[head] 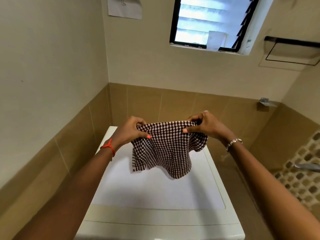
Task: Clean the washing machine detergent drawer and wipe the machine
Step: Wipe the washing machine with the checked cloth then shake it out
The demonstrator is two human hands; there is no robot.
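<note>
Checked brown-and-white cloth [164,149] held in the air over the rear half of the white washing machine top [155,193], upper edge stretched left to right as the long axis, the rest hanging down, lower corners pointing at the top; contact with it unclear. Left hand [129,131] pinching the upper left corner between thumb and curled fingers, right hand [206,125] pinching the upper right corner likewise. Red string [108,146] on left wrist, beaded bracelet [233,143] on right.
</note>
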